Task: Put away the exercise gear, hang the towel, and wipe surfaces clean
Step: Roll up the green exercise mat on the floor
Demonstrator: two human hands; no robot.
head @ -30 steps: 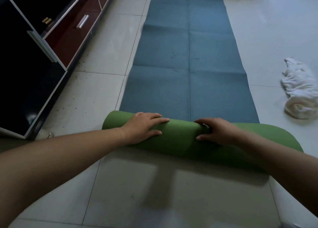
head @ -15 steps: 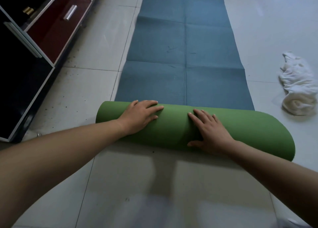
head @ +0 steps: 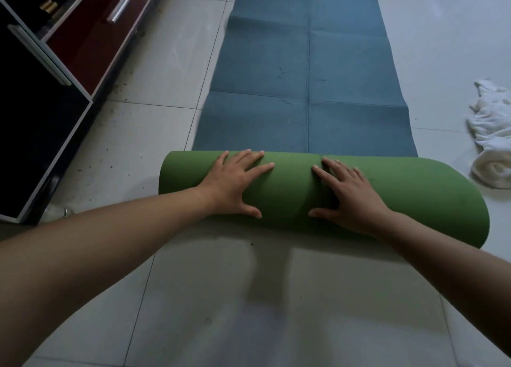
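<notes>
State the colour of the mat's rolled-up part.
The rolled part is green; the flat stretch is blue. Head view.

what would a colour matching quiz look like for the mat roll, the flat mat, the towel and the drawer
Things:
1 roll
2 flat mat
3 towel
4 drawer

Colours:
a white
b dark red
c green
d blue

Pairs: 1-c, 2-d, 3-a, 4-b
</notes>
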